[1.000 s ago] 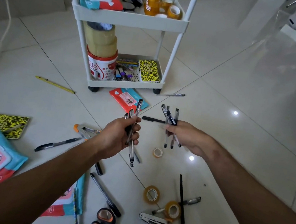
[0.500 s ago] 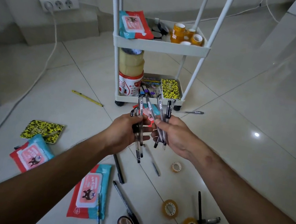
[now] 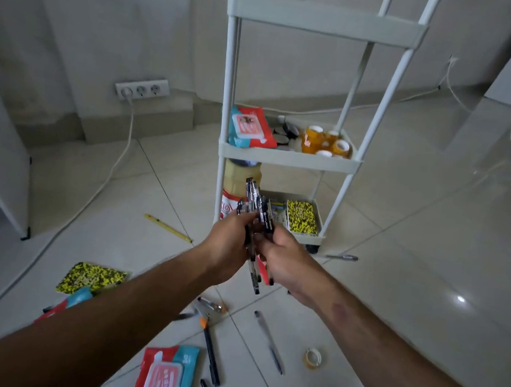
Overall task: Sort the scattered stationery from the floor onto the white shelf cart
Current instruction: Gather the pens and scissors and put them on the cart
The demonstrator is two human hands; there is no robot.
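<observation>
Left hand [image 3: 229, 242] and right hand [image 3: 286, 264]: wearing nothing; forearms showing bare, no sleeve reaching into view; right forearm bearing a darker oval mark.

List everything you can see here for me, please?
shelf cart: one, white, on the floor ahead
wipes pack: one, red and teal, middle shelf
tape rolls: several, amber, middle shelf
notepad: one, yellow-black, bottom shelf
notepad on floor: one, yellow-black, left
wipes pack on floor: one, red and teal, near
loose pens: several, dark, on the floor
pencil: one, yellow, floor
pens: a bunch, black, held
hands: left hand and right hand, both gripping the bunch
</observation>
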